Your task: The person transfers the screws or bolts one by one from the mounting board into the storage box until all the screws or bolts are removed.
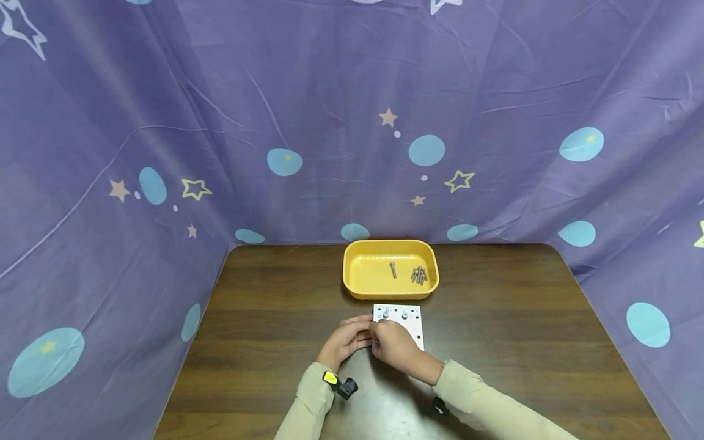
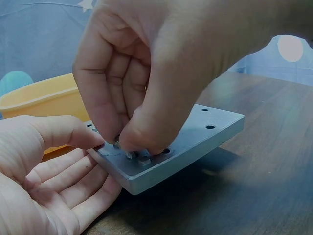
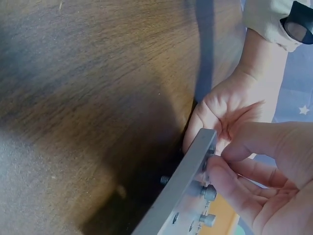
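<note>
A pale square metal plate (image 1: 409,330) with holes lies in front of the yellow tray, its left edge held by my left hand (image 1: 345,341). In the left wrist view the left thumb rests on the corner of the plate (image 2: 195,142) and the other fingers lie beneath it. My right hand (image 1: 397,347) pinches a small metal screw (image 2: 130,154) at that corner, its head mostly hidden by the fingertips. Two socket-head screws (image 3: 209,193) (image 3: 208,220) stand in the plate, and a threaded end (image 3: 165,179) pokes out of its underside.
Behind the plate stands a yellow tray (image 1: 360,290) holding a single screw (image 1: 393,269) and a small pile of screws (image 1: 419,275). The brown wooden table (image 1: 264,305) is bordered by a purple patterned curtain (image 1: 330,122) at the back and sides.
</note>
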`<control>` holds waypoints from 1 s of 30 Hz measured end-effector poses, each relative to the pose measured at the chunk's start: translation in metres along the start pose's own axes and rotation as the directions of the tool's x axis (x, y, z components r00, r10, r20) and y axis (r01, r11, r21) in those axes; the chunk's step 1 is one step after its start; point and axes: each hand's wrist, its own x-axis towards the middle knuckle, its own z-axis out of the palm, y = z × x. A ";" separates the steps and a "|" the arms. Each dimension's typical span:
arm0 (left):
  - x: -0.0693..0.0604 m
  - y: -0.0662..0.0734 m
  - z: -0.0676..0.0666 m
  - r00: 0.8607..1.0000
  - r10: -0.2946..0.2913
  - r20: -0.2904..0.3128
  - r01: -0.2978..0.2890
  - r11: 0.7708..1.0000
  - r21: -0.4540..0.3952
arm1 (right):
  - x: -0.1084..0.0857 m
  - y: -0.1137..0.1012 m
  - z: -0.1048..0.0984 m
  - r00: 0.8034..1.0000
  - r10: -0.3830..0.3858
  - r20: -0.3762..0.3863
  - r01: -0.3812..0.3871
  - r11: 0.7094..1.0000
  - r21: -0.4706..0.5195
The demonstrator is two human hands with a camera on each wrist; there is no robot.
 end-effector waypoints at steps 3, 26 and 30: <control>0.001 -0.001 0.000 1.000 -0.003 -0.007 0.003 1.000 0.004 | 0.000 0.001 0.000 1.000 -0.006 -0.006 0.007 1.000 0.020; 0.001 0.000 -0.002 1.000 -0.004 0.014 0.004 1.000 0.003 | 0.020 0.013 -0.042 0.994 -0.066 0.085 0.047 0.977 0.210; 0.002 0.000 -0.002 1.000 -0.006 0.011 0.006 1.000 0.007 | 0.038 0.027 -0.068 0.997 -0.049 0.062 0.036 0.981 0.190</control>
